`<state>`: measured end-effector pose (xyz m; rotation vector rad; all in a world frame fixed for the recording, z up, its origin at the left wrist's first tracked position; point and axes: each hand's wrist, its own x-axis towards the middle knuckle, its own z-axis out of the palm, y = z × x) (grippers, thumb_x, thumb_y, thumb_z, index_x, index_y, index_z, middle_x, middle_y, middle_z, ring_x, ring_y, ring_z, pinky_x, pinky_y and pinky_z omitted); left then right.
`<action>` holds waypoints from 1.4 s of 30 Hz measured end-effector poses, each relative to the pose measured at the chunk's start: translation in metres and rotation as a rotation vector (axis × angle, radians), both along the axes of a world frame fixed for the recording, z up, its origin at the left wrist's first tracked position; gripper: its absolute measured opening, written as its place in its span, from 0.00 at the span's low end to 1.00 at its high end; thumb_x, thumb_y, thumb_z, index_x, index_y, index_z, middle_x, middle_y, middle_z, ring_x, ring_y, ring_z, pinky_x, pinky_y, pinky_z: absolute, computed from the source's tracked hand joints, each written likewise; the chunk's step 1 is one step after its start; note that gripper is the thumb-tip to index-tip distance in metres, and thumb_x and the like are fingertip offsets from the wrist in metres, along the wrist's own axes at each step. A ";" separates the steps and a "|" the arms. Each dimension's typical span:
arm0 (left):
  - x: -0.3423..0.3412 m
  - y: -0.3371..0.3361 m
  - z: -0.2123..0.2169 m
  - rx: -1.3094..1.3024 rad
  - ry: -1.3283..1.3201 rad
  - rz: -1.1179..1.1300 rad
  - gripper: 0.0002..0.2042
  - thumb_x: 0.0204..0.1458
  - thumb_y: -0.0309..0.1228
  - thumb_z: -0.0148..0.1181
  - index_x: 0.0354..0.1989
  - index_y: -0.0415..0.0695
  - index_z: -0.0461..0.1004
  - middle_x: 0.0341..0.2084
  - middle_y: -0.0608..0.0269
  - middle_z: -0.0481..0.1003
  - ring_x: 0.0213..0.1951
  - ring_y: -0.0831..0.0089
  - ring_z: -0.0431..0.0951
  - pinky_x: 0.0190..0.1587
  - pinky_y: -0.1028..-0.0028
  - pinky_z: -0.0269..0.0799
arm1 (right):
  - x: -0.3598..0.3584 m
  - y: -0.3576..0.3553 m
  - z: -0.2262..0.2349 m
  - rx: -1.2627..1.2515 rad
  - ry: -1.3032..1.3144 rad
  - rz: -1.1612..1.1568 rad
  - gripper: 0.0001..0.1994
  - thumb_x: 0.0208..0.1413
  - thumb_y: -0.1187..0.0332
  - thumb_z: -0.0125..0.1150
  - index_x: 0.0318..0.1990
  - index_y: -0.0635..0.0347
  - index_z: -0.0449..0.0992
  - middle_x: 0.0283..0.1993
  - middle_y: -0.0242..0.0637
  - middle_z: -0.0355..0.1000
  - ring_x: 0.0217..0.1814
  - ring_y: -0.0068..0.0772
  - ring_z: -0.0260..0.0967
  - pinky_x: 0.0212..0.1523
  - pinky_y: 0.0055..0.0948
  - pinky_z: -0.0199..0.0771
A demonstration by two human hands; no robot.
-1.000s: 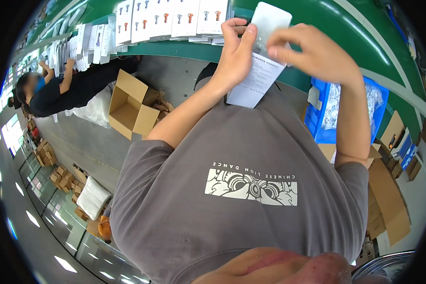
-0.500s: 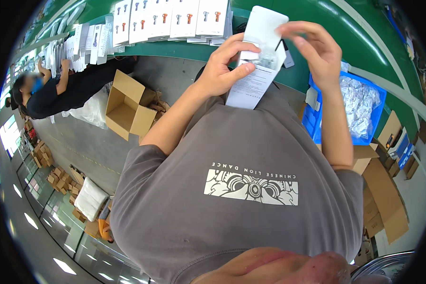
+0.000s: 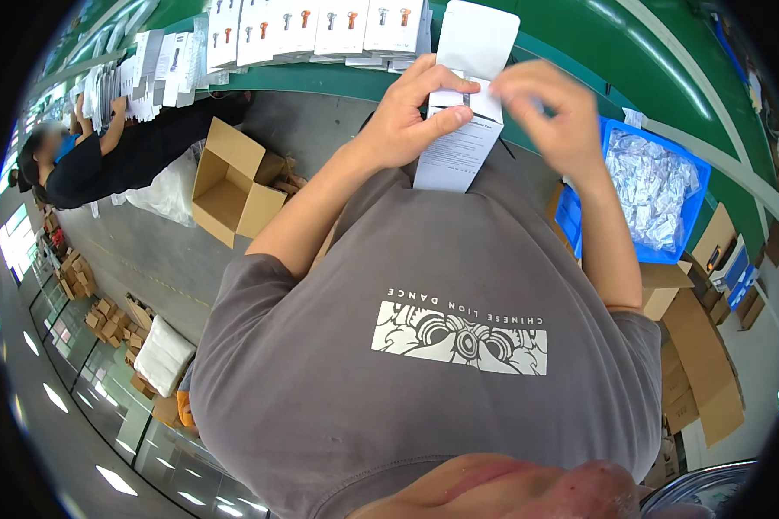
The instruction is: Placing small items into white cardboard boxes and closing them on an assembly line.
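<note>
A tall white carton with fine print on its side stands tilted in front of my chest. My left hand is closed round its upper left part, thumb on the near face and fingers over the top edge. The carton's long lid flap sticks up at the far side, while smaller white flaps lie across its mouth and hide the contents. At the top right corner is my right hand, fingers bent and apart, slightly blurred, with the tips at the small flap and nothing visible held.
White printed cartons stand in a row along the green bench. To the right is a blue crate full of clear bags. An open cardboard box lies left on the floor; another person works at far left.
The small flaps now cover the carton's mouth, where clear plastic showed before. My right hand has come down and left from the lid flap to the corner. The carton has shifted slightly left.
</note>
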<state>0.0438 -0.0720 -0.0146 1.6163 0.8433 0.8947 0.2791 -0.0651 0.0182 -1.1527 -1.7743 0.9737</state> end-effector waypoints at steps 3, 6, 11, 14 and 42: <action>0.003 0.000 0.003 0.012 0.034 -0.085 0.14 0.54 0.37 0.62 0.45 0.44 0.75 0.44 0.58 0.69 0.48 0.67 0.70 0.52 0.69 0.64 | 0.007 0.033 -0.001 -0.064 0.021 -0.033 0.11 0.56 0.73 0.63 0.46 0.61 0.79 0.44 0.35 0.78 0.47 0.26 0.73 0.48 0.27 0.73; 0.000 -0.001 0.005 0.003 0.058 -0.112 0.14 0.54 0.37 0.61 0.45 0.43 0.75 0.46 0.58 0.69 0.49 0.67 0.70 0.54 0.69 0.64 | 0.002 0.050 0.000 -0.144 -0.006 0.031 0.17 0.60 0.62 0.63 0.54 0.59 0.74 0.44 0.38 0.76 0.47 0.28 0.72 0.48 0.28 0.73; -0.004 -0.005 -0.001 -0.073 0.053 -0.034 0.13 0.53 0.36 0.63 0.43 0.43 0.75 0.46 0.59 0.69 0.49 0.67 0.70 0.52 0.69 0.65 | -0.022 0.029 -0.007 0.230 0.030 0.097 0.05 0.57 0.78 0.61 0.40 0.66 0.81 0.49 0.40 0.77 0.50 0.32 0.75 0.51 0.28 0.74; -0.006 -0.009 -0.006 -0.072 0.051 0.009 0.14 0.52 0.37 0.65 0.43 0.43 0.74 0.44 0.59 0.69 0.47 0.67 0.71 0.50 0.69 0.66 | -0.027 0.020 -0.011 -0.027 0.317 0.245 0.06 0.56 0.79 0.62 0.40 0.67 0.81 0.50 0.43 0.76 0.53 0.33 0.73 0.52 0.29 0.74; -0.060 -0.021 -0.015 -0.139 -0.120 0.161 0.36 0.54 0.32 0.66 0.65 0.42 0.48 0.60 0.48 0.59 0.63 0.61 0.60 0.64 0.63 0.58 | -0.101 -0.005 -0.008 -0.111 0.188 0.364 0.11 0.61 0.73 0.54 0.47 0.67 0.80 0.52 0.41 0.76 0.61 0.37 0.69 0.67 0.40 0.57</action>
